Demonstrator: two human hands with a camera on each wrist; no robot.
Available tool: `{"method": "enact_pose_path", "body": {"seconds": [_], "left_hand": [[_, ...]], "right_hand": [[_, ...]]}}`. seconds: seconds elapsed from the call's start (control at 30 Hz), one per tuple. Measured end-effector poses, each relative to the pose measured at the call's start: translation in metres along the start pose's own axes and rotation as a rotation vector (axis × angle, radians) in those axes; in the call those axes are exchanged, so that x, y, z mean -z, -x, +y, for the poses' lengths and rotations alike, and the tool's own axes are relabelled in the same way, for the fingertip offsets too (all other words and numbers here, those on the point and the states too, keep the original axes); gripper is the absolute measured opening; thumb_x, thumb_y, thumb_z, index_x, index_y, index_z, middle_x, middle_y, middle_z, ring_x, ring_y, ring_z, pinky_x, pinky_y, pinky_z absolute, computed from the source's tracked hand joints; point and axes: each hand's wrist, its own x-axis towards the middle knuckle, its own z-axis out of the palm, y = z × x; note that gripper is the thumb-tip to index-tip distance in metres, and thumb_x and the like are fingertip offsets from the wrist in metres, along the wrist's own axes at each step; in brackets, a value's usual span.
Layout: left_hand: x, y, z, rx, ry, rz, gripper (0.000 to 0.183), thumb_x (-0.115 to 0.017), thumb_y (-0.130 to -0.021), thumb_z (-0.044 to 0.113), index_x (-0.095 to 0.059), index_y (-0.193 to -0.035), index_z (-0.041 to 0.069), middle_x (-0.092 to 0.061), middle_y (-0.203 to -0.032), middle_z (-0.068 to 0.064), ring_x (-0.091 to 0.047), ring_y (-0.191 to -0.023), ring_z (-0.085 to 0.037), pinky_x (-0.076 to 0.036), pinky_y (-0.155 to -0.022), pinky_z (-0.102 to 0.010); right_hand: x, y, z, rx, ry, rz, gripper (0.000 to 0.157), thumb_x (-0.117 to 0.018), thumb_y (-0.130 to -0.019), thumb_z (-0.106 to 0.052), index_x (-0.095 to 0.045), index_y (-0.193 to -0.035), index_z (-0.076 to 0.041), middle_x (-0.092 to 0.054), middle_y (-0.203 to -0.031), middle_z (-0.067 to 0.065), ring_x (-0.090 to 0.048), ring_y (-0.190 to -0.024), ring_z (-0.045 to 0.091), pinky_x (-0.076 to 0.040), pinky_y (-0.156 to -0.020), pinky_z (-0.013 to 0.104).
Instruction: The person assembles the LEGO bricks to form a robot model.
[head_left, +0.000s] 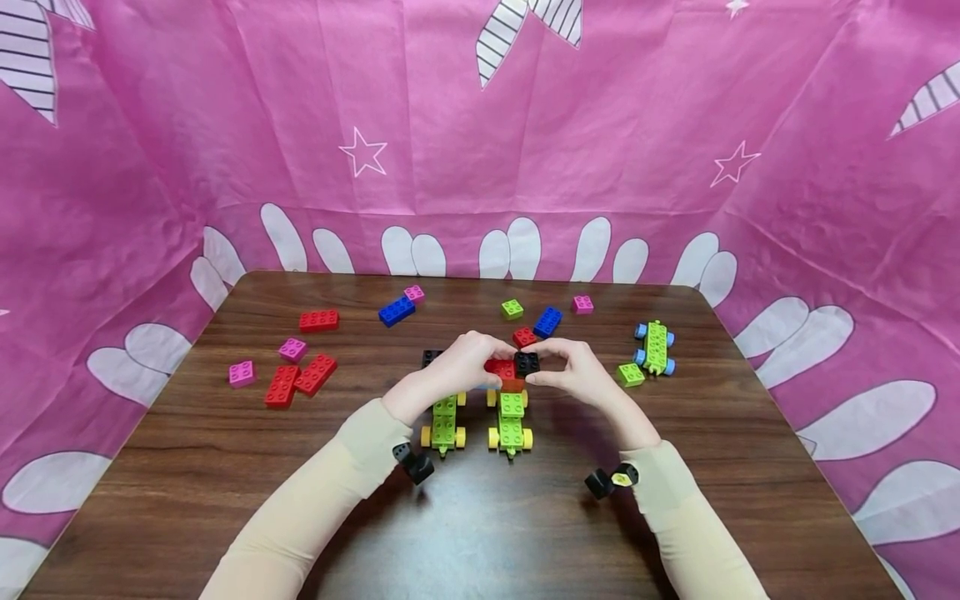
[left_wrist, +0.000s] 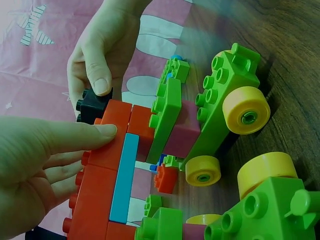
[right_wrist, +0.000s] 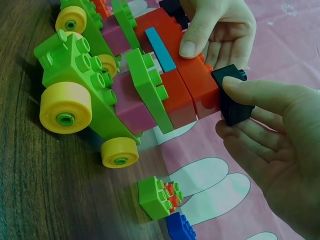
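Observation:
Two green wheeled bases (head_left: 445, 425) with yellow wheels stand side by side, joined higher up by a row of red bricks (left_wrist: 95, 180). Purple and green bricks sit between them, and a light-blue piece (left_wrist: 124, 177) lies along the red row. My left hand (head_left: 463, 367) grips the red row, its thumb on the near face and fingers behind. My right hand (head_left: 581, 371) pinches a black brick (right_wrist: 231, 95) between thumb and fingers at the row's right end. The black brick touches the red brick there; whether it is fully seated I cannot tell. Another black brick (head_left: 431, 357) tops the left end.
Loose red bricks (head_left: 281, 387) and pink bricks (head_left: 242, 374) lie at left. Towards the back are blue bricks (head_left: 397, 312), a green brick (head_left: 512, 309) and a pink brick (head_left: 582, 304). A green base with blue wheels (head_left: 656, 347) stands at right beside a green brick (head_left: 631, 375).

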Motion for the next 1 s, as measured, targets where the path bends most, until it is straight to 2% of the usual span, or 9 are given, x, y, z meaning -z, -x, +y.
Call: {"method": "enact_pose_path", "body": {"seconds": [0.33, 0.7, 1.0], "left_hand": [[0.0008, 0.0008, 0.0024, 0.018, 0.017, -0.002, 0.049, -0.076, -0.081, 0.009, -0.062, -0.128, 0.005, -0.067, -0.122, -0.01, -0.062, -0.114, -0.021, -0.051, -0.096, -0.035], [0.0002, 0.0008, 0.0016, 0.016, 0.014, 0.001, 0.049, -0.076, -0.081, 0.009, -0.062, -0.127, 0.004, -0.067, -0.122, -0.01, -0.062, -0.114, -0.021, -0.051, -0.096, -0.035], [0.0014, 0.0007, 0.003, 0.029, 0.0, -0.011, 0.049, -0.076, -0.082, 0.009, -0.061, -0.128, 0.004, -0.066, -0.123, -0.01, -0.061, -0.116, -0.022, -0.05, -0.097, -0.035]], "right_hand": [[0.0, 0.0012, -0.001, -0.008, 0.002, 0.002, 0.04, -0.078, -0.08, -0.017, -0.068, -0.117, -0.007, -0.07, -0.11, 0.011, -0.062, -0.106, 0.028, -0.046, -0.095, 0.057], [-0.0016, 0.0005, 0.0, 0.009, 0.048, 0.008, 0.04, -0.079, -0.079, -0.016, -0.068, -0.117, -0.008, -0.07, -0.108, 0.009, -0.064, -0.103, 0.026, -0.05, -0.093, 0.05], [-0.0012, -0.0003, -0.0015, -0.01, 0.04, 0.006, 0.04, -0.08, -0.079, -0.016, -0.068, -0.116, -0.008, -0.071, -0.107, 0.01, -0.063, -0.103, 0.027, -0.049, -0.094, 0.052]]}}
